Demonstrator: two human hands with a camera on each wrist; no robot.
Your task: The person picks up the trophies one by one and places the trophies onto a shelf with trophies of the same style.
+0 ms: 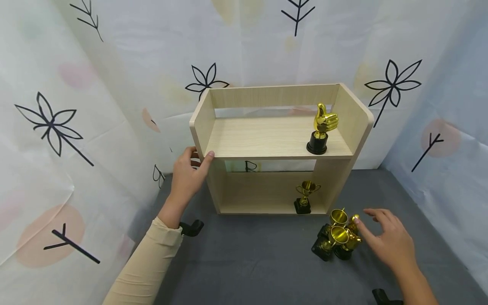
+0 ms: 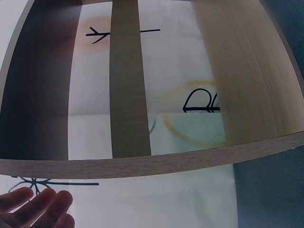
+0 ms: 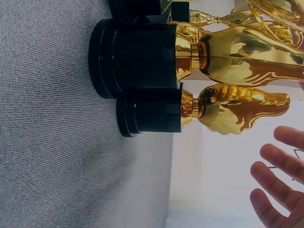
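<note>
My left hand [image 1: 188,176] holds the left side panel of a pale wooden two-tier shelf [image 1: 267,137], thumb over the front edge and fingers along the outside; the left wrist view shows those fingers [image 2: 40,209] beyond the panel. My right hand [image 1: 392,241] is beside a tight cluster of gold trophies on black bases, its fingers spread and its thumb close to one trophy top; whether it touches is unclear. Two gold cups [image 1: 338,235] stand in that cluster. The right wrist view shows a thumbs-up-like trophy [image 3: 237,107] partly behind another gold trophy [image 3: 251,57].
On the upper tier, at the right, stands a gold thumbs-up trophy [image 1: 320,129]. A small two-handled cup trophy [image 1: 304,197] stands at the right of the lower tier. The dark grey tabletop [image 1: 251,262] lies below, with printed cloth [image 1: 133,76] around its back and sides.
</note>
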